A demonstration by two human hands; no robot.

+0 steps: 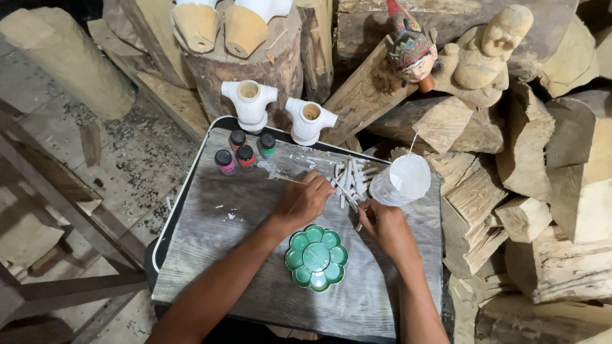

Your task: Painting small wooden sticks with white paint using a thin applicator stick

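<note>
Four small paint bottles [245,153] clustered on the far left corner of the grey wooden board [210,255] — round, dark-capped, each wrapped in a coloured label. Nearest the board's left edge, a pink-labelled one [224,162]; just right of it, a red-labelled one [246,157]; behind these, toward the board's far edge, another red [237,139] and a green [267,145]. All upright, close together, some touching. Print on the labels too small to tell. Near the board's far right corner, a clear plastic cup [401,180] holding white paint — tilted, unlabelled. No signs or screens in view.
</note>
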